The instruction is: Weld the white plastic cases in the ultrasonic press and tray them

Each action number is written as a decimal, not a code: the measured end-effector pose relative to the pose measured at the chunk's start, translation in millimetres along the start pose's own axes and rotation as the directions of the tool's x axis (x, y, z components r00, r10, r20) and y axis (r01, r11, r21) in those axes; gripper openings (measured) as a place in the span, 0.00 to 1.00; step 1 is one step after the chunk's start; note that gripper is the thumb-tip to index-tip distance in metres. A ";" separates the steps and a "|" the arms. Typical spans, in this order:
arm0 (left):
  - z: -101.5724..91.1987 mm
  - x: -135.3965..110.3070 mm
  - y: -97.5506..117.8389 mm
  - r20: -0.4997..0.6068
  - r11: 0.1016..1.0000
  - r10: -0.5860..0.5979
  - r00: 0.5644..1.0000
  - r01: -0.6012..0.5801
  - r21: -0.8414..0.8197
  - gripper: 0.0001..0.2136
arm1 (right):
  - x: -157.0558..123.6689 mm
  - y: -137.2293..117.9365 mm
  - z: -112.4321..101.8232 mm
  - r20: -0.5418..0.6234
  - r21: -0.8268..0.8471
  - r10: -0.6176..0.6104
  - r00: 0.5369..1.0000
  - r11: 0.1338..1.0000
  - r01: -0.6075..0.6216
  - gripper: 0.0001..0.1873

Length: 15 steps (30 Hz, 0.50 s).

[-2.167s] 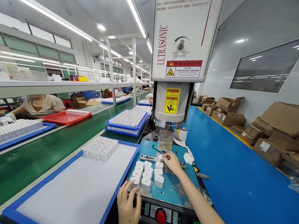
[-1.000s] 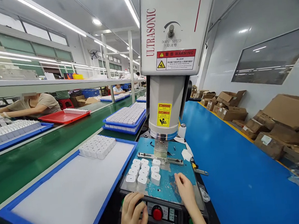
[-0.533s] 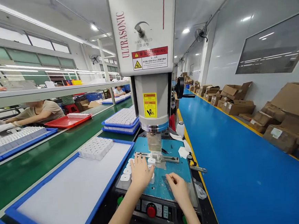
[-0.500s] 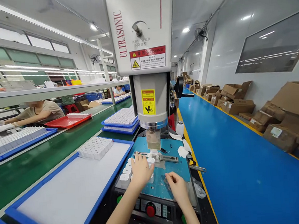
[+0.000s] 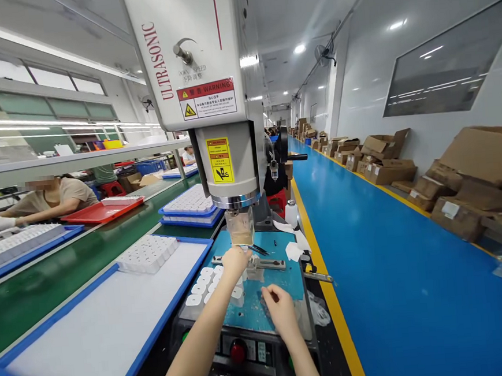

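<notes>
My left hand point(image 5: 236, 262) reaches in under the clear-looking block point(image 5: 241, 228) at the bottom of the ultrasonic press point(image 5: 231, 160), right at the metal fixture point(image 5: 269, 263). Its fingers are mostly hidden behind the back of the hand, so what they touch cannot be made out. My right hand point(image 5: 280, 308) hovers low over the blue mat point(image 5: 254, 309), thumb and fingers pinched together. Whatever is between those fingertips is too small to name. Several small white plastic housings point(image 5: 194, 299) stand in rows on the mat, left of and partly behind my left forearm.
A blue-rimmed tray point(image 5: 158, 328) with white housings point(image 5: 147, 254) at its far end lies to the left. Black tweezers point(image 5: 260, 249) and white scraps point(image 5: 293, 251) lie on the mat. A red button point(image 5: 238, 351) sits on the press front. A co-worker point(image 5: 66, 194) sits across the green belt.
My left hand has moved from over the white housings forward to the fixture under the press. My right hand stays pinched above the mat. The view has turned slightly right.
</notes>
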<state>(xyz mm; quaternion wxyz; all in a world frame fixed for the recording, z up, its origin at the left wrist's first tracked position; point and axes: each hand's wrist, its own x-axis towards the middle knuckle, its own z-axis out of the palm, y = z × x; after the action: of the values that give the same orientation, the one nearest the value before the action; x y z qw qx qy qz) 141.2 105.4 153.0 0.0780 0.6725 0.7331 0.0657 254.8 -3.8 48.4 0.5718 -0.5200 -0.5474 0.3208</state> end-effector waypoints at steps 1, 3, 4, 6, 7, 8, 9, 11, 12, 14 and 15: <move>-3.6 1.8 -4.5 -0.009 1.000 -0.016 1.000 0.016 -0.026 0.24 | -0.2 -0.2 0.0 -0.001 0.002 0.002 1.000 1.000 -0.002 0.22; -12.4 2.0 -15.8 -0.034 0.996 -0.036 0.999 0.033 -0.086 0.23 | -0.2 0.5 0.3 -0.013 0.004 0.005 1.000 1.000 -0.005 0.21; -17.3 -0.9 -22.0 -0.042 0.993 -0.044 0.998 0.039 -0.112 0.22 | -0.1 1.2 0.5 -0.018 0.005 0.007 1.000 1.000 -0.007 0.21; -26.3 -14.6 -34.4 -0.068 0.987 -0.059 0.996 0.048 -0.151 0.22 | 0.3 2.4 0.6 -0.014 0.007 0.018 1.000 1.000 -0.018 0.21; -29.7 -25.5 -40.0 -0.083 0.985 -0.069 0.994 0.054 -0.166 0.22 | 0.2 2.4 0.2 -0.005 0.011 0.029 1.000 1.000 -0.029 0.21; -31.9 -38.7 -45.0 -0.104 0.983 -0.076 0.992 0.057 -0.174 0.23 | -0.2 1.6 -0.5 0.004 0.017 0.040 0.999 0.999 -0.040 0.19; -32.5 -53.6 -49.3 -0.132 0.984 -0.076 0.988 0.053 -0.170 0.24 | -1.2 -0.3 -1.6 0.010 0.023 0.044 0.999 0.999 -0.044 0.18; -28.6 -85.5 -55.7 -0.211 0.993 -0.040 0.977 0.015 -0.117 0.24 | -5.7 -7.7 -4.2 0.017 0.013 -0.004 1.000 1.000 0.004 0.15; -24.2 -100.7 -57.9 -0.249 0.997 -0.004 0.968 -0.014 -0.070 0.23 | -9.3 -12.9 -5.1 0.039 -0.013 -0.065 0.997 0.998 0.065 0.16; -12.1 -126.3 -60.9 -0.286 0.997 0.080 0.955 -0.077 0.020 0.21 | -18.3 -24.5 -5.0 0.142 -0.096 -0.214 0.966 0.969 0.229 0.24; -5.2 -135.9 -61.9 -0.282 0.993 0.115 0.952 -0.105 0.050 0.20 | -23.1 -29.8 -3.3 0.215 -0.136 -0.274 0.937 0.942 0.307 0.27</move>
<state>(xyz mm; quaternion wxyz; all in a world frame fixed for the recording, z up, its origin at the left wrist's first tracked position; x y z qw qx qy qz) 91.1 -35.3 149.2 -0.0436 0.6971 0.6991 0.1533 247.4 -33.8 70.3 0.5117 -0.4458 -0.6961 0.2343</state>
